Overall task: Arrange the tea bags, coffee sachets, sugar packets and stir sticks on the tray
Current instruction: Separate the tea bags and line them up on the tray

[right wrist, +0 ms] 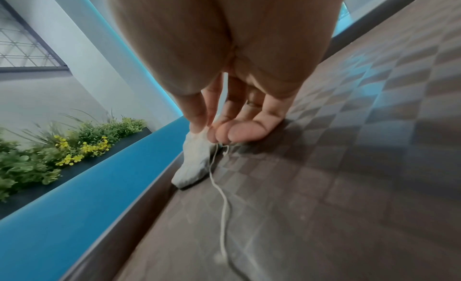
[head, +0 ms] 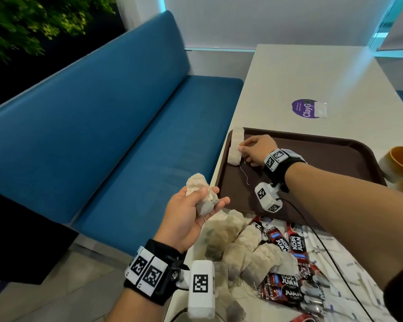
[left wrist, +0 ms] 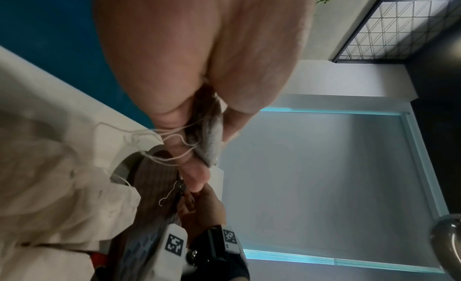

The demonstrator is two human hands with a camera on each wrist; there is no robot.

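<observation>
Tea bags (head: 201,196) fill the left hand (head: 191,214), its fingers curled round a small bunch just off the table edge. More bags lie piled (head: 240,247) on the table beside red coffee sachets (head: 293,247). Further right, on the brown tray (head: 323,147), the right hand (head: 257,148) pinches a tea bag (head: 235,147) lying along the left rim.

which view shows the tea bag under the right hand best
The head view: the whole tea bag shows, lying along the left rim of the tray with the right hand at its edge. The right wrist view shows only its near end and string, partly behind fingertips. The left wrist view does not show it clearly.
</observation>
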